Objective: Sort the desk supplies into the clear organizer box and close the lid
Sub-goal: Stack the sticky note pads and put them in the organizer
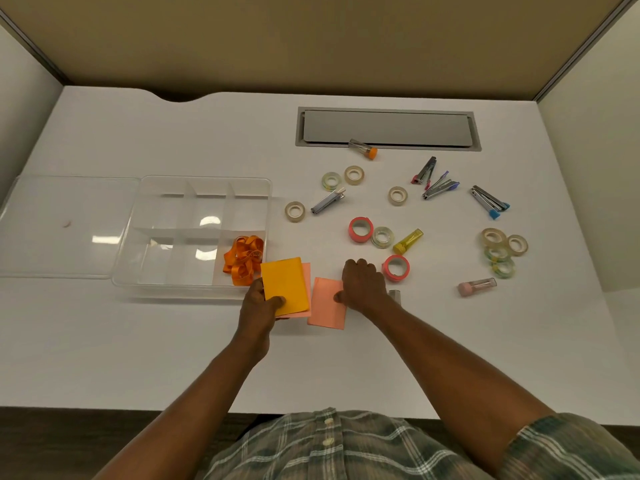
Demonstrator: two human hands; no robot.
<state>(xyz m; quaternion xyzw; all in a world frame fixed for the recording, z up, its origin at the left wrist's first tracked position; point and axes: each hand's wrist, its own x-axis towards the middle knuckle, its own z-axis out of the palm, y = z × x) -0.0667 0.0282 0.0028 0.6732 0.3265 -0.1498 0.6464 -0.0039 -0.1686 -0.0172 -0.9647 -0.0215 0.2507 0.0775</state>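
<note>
1. Gripped a yellow pad [285, 285] in the left hand [258, 303], thumb clamped on its top face near the bottom edge, fingers tucked out of sight beneath.
2. Carried under it a pink pad [307, 276], showing only along the right and bottom edges; held the stack over the near right corner of the organizer box [207, 178]. Could not tell whether it touched the rim.
3. Set the right hand [363, 285] knuckles-up on the upper right corner of a second pink pad [325, 308], fingers curled close together, thumb pressed at the pad's right edge. Could not see the fingertips.
4. Lay flat on the white desk [138, 341], that second pad, just right of the held stack.
5. Stood open on the left of the desk, the clear box, its lid [62, 226] lying flat against its left side.
6. Sat bunched in the near right compartment: orange ribbon [244, 256].
7. Lay scattered to the right of the box: clear tape rolls [295, 211], two pink-rimmed rolls [360, 229], four small staplers [489, 201], and three capped tubes [408, 241], one orange-capped, one yellow, one pink.
8. Peeked out just beside the right wrist: a small grey object [394, 294], too hidden to identify.
9. Ran along the far side of the desk: a grey hatch [388, 128].
</note>
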